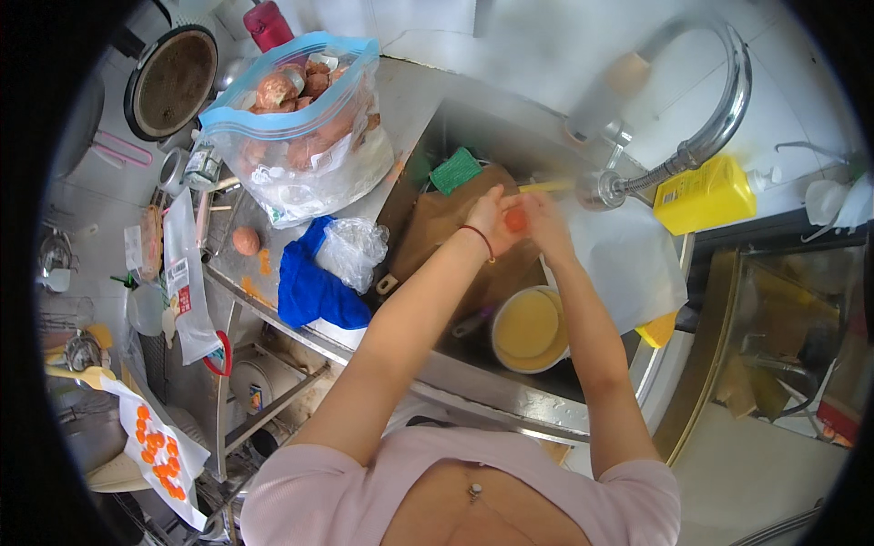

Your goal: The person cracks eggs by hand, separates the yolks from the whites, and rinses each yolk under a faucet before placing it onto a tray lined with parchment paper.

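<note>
Over the sink, my left hand (493,220) is cupped around an orange-red egg yolk (515,220). Close against it on the right is my right hand (545,222), blurred, its fingers near the yolk. Below them in the sink (444,130) stands a white round container holding yellowish liquid (529,327). Brown material (437,225) and a green scouring pad (456,170) lie behind my hands. At the far left, several orange yolks (156,440) rest on white paper (130,403). One coated egg (246,241) sits on the counter.
An open zip bag (328,164) of coated eggs stands left of the sink. Near it lie a blue cloth (311,286) and crumpled clear plastic (356,252). A curved metal faucet (734,95) arches at the right beside a yellow bottle (710,194). Red-handled scissors (220,355) hang over the left edge.
</note>
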A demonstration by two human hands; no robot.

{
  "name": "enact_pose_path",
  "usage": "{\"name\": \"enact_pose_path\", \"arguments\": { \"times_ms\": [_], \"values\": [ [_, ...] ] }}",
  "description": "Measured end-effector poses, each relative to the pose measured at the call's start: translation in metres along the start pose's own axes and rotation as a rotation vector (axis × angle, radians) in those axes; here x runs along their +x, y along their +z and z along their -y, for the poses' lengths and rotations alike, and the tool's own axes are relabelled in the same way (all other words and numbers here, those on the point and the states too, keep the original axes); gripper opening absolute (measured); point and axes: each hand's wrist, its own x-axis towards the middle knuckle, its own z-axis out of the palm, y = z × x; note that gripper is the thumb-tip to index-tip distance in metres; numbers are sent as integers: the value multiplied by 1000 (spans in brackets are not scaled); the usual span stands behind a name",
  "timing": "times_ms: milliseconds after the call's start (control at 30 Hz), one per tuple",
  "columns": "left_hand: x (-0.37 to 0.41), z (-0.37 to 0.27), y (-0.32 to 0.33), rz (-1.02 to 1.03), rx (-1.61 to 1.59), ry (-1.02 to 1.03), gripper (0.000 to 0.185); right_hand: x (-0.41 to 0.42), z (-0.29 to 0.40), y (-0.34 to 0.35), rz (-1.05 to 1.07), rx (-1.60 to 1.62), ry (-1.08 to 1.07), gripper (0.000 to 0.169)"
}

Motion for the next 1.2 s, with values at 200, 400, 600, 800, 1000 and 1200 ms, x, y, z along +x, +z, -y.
{"name": "enact_pose_path", "arguments": {
  "times_ms": [200, 400, 600, 800, 1000, 1200],
  "values": [
    [16, 13, -4, -61, -85, -42, 39, -6, 12, -45, 322, 525, 205, 22],
    [18, 19, 2, 138, 53, -24, 24, -21, 43, -68, 269, 395, 57, 28],
    [18, 20, -3, 163, 85, 100, 21, -22, 29, -60, 189, -40, -266, 39],
    [14, 20, 9, 27, -154, 113, 35, -18, -7, -17, -26, -138, -523, 48],
    [-5, 13, 12, 127, -238, 83, 55, -24, 5, 14, -240, 34, -421, 31],
    [-13, 13, 14, 106, -174, 94, 51, -13, -5, 20, -287, 322, -156, 22]
  ]
}}
